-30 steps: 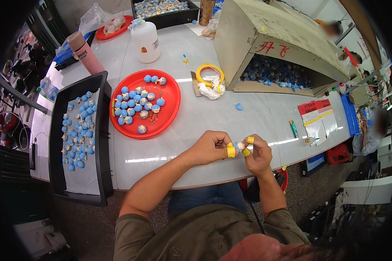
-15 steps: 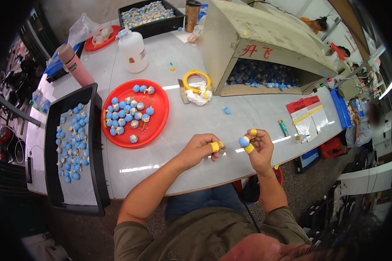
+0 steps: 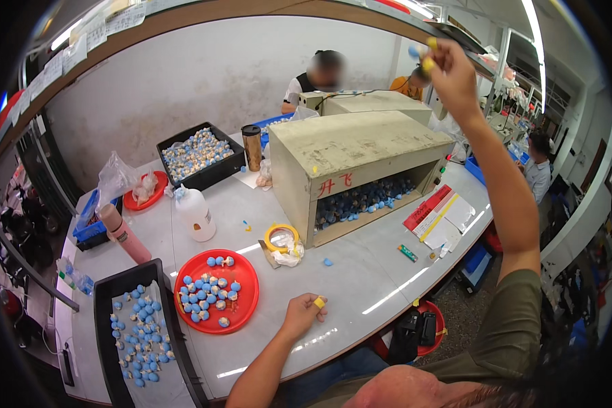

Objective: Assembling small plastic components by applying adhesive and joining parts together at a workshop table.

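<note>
My right hand (image 3: 452, 71) is raised high at the upper right, its fingertips wrapped in yellow tape. A small, blurred blue ball (image 3: 413, 52) is pinched between its thumb and finger. Low over the table's front part, my left hand (image 3: 304, 316) is loosely curled, with yellow tape on a finger and nothing visible in it. To its left stands a round red tray (image 3: 250, 309) of blue balls with cream-coloured bits. Further left, a long black tray (image 3: 105, 306) lined with a pale sheet holds more of the same balls.
An open-fronted beige metal box (image 3: 370, 146) holds many blue balls. Around it are a yellow tape roll (image 3: 270, 239), a white bottle (image 3: 196, 216), a pink flask (image 3: 124, 234), a full black bin (image 3: 234, 168), a green tube (image 3: 407, 253) and red-white papers (image 3: 442, 216). Two people sit behind.
My right hand has risen from the table's front to the upper right with the blue ball. The left hand stays low and is curled. The view has tilted up.
</note>
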A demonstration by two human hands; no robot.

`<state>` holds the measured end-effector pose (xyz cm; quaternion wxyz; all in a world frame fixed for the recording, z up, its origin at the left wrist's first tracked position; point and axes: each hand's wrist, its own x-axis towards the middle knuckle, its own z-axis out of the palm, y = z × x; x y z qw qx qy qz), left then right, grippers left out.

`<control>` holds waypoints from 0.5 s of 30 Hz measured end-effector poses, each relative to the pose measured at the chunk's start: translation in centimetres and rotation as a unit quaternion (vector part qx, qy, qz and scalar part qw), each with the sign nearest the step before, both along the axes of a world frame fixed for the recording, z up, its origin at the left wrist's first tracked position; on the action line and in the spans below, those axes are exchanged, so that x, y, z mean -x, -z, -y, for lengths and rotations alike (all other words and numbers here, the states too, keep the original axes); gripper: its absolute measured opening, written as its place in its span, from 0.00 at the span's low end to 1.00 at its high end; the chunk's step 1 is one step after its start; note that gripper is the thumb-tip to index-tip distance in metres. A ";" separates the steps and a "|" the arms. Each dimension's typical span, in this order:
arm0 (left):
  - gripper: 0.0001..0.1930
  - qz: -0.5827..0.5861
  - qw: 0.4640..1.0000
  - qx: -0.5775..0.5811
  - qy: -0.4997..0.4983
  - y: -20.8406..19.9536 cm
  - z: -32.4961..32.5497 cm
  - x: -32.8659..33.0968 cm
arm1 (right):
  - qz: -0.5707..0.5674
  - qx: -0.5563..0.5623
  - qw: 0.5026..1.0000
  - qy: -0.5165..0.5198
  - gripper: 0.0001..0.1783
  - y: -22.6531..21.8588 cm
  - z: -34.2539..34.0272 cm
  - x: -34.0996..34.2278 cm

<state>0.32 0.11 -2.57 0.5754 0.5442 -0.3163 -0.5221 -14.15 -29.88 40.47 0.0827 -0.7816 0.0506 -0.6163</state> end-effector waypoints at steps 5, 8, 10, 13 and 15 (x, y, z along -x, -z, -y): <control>0.16 -0.052 0.997 -0.052 0.009 -1.6 -0.3 -1.0 | 0.006 0.101 0.956 0.276 0.13 -12.7 8.1 -6.0; 0.17 -0.072 0.997 -0.011 -0.007 -0.9 -0.2 -1.0 | 0.024 0.092 0.932 0.349 0.22 -17.0 13.6 -9.2; 0.17 -0.076 0.997 0.008 -0.003 -0.8 -0.5 -0.9 | -0.015 0.100 0.916 0.388 0.15 -16.8 12.2 -11.0; 0.16 -0.068 0.998 0.002 0.000 -0.6 -0.8 -1.0 | -0.116 0.089 0.854 0.500 0.15 -16.1 11.0 -11.6; 0.16 -0.065 0.998 -0.011 -0.003 -1.0 -0.7 -1.0 | -0.166 0.080 0.836 0.517 0.18 -16.4 9.1 -11.5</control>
